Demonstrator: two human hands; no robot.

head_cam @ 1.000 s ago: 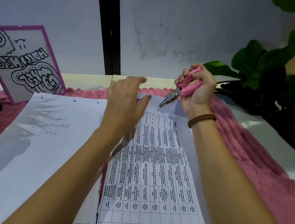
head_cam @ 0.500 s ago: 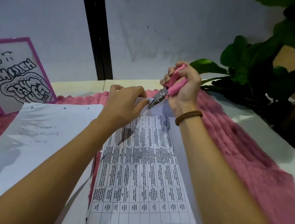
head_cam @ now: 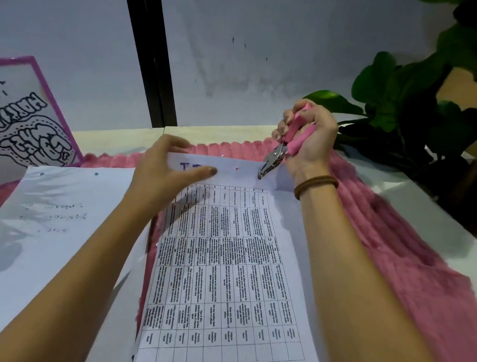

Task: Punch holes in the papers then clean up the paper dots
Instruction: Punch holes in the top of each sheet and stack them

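Two sheets are counted: left sheet (head_cam: pixel 43 247), right sheet (head_cam: pixel 310 249). One punch (head_cam: pixel 276 158), one mat (head_cam: pixel 400 276), one sign (head_cam: pixel 19 123), one plant (head_cam: pixel 421 98) and one bracelet (head_cam: pixel 316 186) are seen. Two hands are counted: left hand (head_cam: pixel 166 172), right hand (head_cam: pixel 311 138). Holes (head_cam: pixel 96 174): two are noted left, one right.

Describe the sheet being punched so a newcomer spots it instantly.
Two white sheets lie on the pink fuzzy mat. It's the right sheet, with the pink-handled hole punch at its far edge, gripped by the right hand. Unlike the mostly blank left sheet, it carries a dense printed table.
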